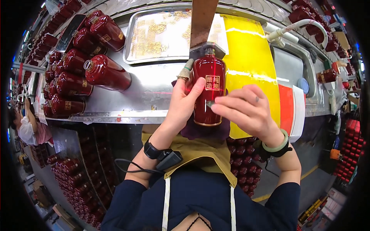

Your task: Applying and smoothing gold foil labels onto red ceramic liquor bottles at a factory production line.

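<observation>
A glossy dark red glass bottle (203, 72) lies on its back, neck pointing away from me, with a square gold label on its face. My left hand (185, 93) is wrapped round its left side, the thumb on the glass beside the label; a knitted cover sits on one finger. Just below the label, my right hand (246, 109) is closed in a pinch at the bottle's face. A small dark greenish tip shows between its fingers, too small to name. Purple cloth (189, 129) lies under the bottle's lower end, against the bench edge.
Several red bottles (107, 73) stand at the left of the metal bench. A tray (125, 52) with gold label pieces lies ahead. A brown upright board (202, 21) rises beyond my bottle. At the right are a yellow sheet (250, 54), a sink (308, 54) and a curved pipe (304, 23).
</observation>
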{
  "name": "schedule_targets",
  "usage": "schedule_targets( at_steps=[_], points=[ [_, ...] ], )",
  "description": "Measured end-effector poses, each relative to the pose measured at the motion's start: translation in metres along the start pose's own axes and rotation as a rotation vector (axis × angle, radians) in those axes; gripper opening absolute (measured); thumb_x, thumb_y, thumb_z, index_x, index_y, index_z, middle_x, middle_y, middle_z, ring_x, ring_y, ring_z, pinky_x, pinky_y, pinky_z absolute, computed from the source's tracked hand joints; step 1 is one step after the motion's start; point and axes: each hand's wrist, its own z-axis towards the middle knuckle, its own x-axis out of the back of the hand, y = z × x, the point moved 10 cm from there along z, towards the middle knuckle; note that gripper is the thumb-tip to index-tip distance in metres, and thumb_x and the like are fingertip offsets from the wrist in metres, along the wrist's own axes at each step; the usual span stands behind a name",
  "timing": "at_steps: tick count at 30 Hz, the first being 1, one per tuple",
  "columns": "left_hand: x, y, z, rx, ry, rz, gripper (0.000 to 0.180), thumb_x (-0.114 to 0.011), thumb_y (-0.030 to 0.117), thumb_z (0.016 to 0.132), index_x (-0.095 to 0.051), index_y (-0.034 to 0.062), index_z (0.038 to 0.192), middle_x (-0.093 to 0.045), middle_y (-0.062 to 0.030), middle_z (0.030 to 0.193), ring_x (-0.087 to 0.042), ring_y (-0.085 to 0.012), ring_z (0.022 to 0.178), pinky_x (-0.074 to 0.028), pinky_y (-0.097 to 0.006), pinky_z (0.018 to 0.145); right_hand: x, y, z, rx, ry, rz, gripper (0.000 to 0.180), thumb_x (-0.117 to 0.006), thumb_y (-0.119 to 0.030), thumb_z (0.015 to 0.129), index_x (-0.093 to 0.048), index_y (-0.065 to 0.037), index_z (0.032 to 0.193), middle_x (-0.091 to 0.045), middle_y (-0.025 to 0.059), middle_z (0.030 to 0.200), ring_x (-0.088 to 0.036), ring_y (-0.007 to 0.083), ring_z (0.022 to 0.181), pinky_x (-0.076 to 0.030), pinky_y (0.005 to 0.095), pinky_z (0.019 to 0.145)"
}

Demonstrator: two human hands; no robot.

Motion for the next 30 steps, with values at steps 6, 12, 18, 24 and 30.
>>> schedule_targets(
  at_steps=[6,12,18,24,30],
  points=[
    [0.000,0.003,-0.001,0.049,-0.070,-0.049,0.074,-0.015,0.058,0.108,-0.021,0.0048,0.159,-0.035,-0.0176,0.159,-0.038,-0.0279,0.146,-0.027,-0.042,0.122,-0.025,-0.020,0.026,0.195,-0.105,0.030,0.025,-0.064,-0.014,0.073,-0.070,-0.010,0.097,-0.057,0.0009,0.087,-0.058,0.0180,0.085,-0.051,0.0328,0.080],
    [0.020,0.006,-0.007,0.010,0.026,0.017,0.081,-0.017,0.063,0.106,-0.022,0.0001,0.158,-0.030,-0.0217,0.161,-0.032,-0.0309,0.149,-0.022,-0.042,0.125,-0.045,0.053,0.079,-0.001,-0.134,-0.147,0.024,-0.067,-0.015,0.076,-0.066,-0.010,0.100,-0.064,0.0029,0.089,-0.061,0.0225,0.083,-0.047,0.0338,0.073],
    [0.038,0.012,-0.016,0.018,0.082,0.073,0.085,-0.014,0.066,0.104,-0.021,0.0008,0.158,-0.030,-0.0224,0.161,-0.027,-0.0323,0.152,-0.016,-0.043,0.126,-0.032,0.004,0.028,0.380,-0.007,-0.145,0.023,-0.066,-0.019,0.078,-0.068,-0.018,0.102,-0.061,-0.0051,0.091,-0.056,0.0154,0.079,-0.047,0.0305,0.073],
    [0.042,0.004,-0.016,0.065,0.066,0.067,0.086,-0.014,0.066,0.104,-0.022,0.0008,0.158,-0.031,-0.0210,0.162,-0.030,-0.0321,0.150,-0.018,-0.044,0.125,-0.026,0.054,0.025,-0.018,0.105,0.015,0.027,-0.068,-0.014,0.083,-0.072,-0.015,0.110,-0.071,-0.0016,0.100,-0.058,0.0173,0.077,-0.047,0.0329,0.075],
    [0.031,-0.011,-0.010,0.146,0.051,-0.044,0.075,-0.018,0.057,0.108,-0.025,0.0021,0.158,-0.034,-0.0176,0.161,-0.031,-0.0298,0.150,-0.020,-0.044,0.125,-0.014,0.019,-0.017,0.269,0.043,0.024,0.032,-0.067,-0.016,0.084,-0.069,-0.018,0.116,-0.066,-0.0021,0.115,-0.060,0.0177,0.087,-0.052,0.0353,0.081]
  ],
)
